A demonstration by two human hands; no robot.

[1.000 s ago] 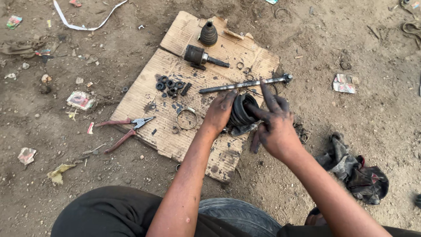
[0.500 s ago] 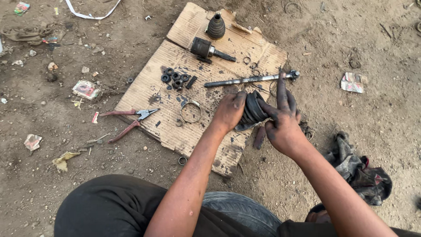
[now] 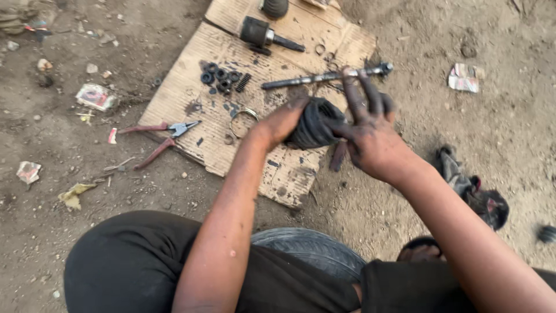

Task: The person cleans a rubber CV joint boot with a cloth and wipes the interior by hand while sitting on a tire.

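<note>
A grease-blackened left hand and right hand clamp together on a black rubber axle boot, held just above the cardboard sheet on the dirt. The bare axle shaft lies at 12 o'clock, loose bearing pieces and red-handled pliers toward 9, suggesting the joint is stripped down and not yet reassembled
</note>
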